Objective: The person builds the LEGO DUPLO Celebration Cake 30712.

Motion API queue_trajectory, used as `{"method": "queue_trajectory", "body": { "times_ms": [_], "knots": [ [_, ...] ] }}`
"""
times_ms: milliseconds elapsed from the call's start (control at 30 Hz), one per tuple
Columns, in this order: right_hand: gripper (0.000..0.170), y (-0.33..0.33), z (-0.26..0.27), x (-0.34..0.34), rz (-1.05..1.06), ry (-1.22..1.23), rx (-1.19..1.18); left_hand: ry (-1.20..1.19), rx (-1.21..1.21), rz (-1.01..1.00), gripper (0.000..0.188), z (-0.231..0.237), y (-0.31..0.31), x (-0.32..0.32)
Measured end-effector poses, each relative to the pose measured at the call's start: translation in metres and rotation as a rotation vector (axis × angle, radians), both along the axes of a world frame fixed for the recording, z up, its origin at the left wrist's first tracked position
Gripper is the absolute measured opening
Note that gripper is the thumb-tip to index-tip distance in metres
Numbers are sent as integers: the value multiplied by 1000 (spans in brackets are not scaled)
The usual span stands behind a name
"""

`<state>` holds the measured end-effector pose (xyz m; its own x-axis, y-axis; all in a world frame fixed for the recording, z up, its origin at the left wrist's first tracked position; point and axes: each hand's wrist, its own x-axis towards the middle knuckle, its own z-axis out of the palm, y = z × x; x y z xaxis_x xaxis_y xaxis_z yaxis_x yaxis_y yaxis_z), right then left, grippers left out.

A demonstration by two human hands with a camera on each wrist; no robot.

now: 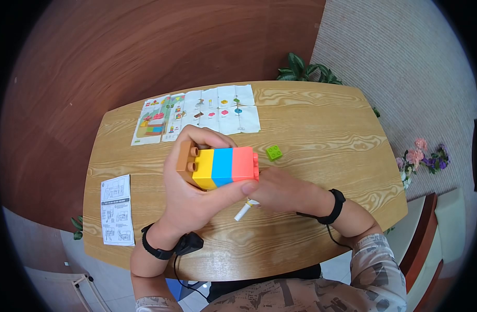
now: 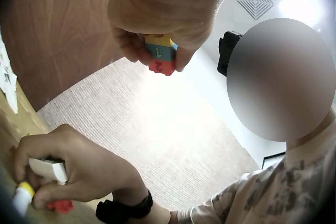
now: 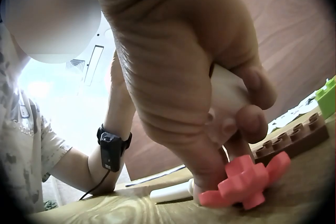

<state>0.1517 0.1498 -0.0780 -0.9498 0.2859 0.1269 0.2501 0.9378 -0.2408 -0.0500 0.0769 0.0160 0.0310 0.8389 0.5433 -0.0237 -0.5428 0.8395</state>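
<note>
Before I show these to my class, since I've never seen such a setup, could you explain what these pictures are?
There is no robot here; the work is done bare-handed. One picture looks down from the head; the other two come from wrist-worn cameras. The left hand has a stack of toy bricks in its grip, while the right hand holds a white brick. Near its fingers are a coral flower-shaped piece and a white stick. The wooden table also bears a green brick and printed sheets.
</note>
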Motion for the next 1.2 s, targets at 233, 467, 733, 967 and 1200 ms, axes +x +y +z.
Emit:
{"method": "queue_trajectory", "body": {
  "times_ms": [233, 467, 733, 967, 1200],
  "knots": [
    [12, 8, 48, -6, -137, 103, -195, 4, -8, -24, 55, -2, 0, -1],
    [29, 46, 7, -32, -213, 131, -394, 30, -9, -53, 56, -5, 1, 1],
    [40, 35, 9, -37, -223, 229, -543, 62, -33, -54, 58, -4, -1, 5],
    [45, -1, 45, -30, -7, 500, -1147, 53, -51, -63, 58, -6, -2, 7],
    [48, -11, 38, -32, 87, 511, -1374, 86, 3, -86, 53, -8, 0, 7]
  ]
}}
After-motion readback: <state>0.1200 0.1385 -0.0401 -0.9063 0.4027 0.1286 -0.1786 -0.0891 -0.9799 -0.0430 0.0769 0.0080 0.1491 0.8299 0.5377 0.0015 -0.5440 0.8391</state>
